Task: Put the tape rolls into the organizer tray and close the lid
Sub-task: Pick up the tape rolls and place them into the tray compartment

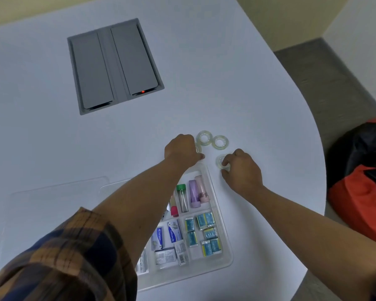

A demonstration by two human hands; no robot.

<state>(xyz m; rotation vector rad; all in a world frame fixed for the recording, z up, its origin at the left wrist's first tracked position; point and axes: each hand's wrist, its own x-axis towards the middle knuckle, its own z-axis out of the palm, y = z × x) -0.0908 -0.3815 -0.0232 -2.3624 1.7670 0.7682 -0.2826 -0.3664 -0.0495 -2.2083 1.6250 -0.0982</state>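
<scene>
Plaid sleeve (59, 257) nearest the lens, bottom left; left forearm crosses over the organizer tray (220, 242). Clear lid (52, 198) lies flat on the bench (226, 83) just left of the tray, off it. Tray is open and sits near the bench's curved near-right edge; far half of the bench is bare apart from a grey inset panel (115, 66) with a red light. Open room left and far of the hands.

Left hand (181, 152) is past the tray's far rim, fingers curled down over one tape roll (198, 149), only a sliver showing; can't tell if it's gripped. Two tape rolls (204, 138) and (220, 142) lie flat, free, touching each other, just right of that hand. Right hand (241, 170) beside the tray's far right corner, fingers pinched on a fourth tape roll (220, 161).

Count: four rolls, all outside the tray. Tray holds three tubes, about eight teal packets, several small boxes. Red-black bag (363, 177) off the bench, right.
</scene>
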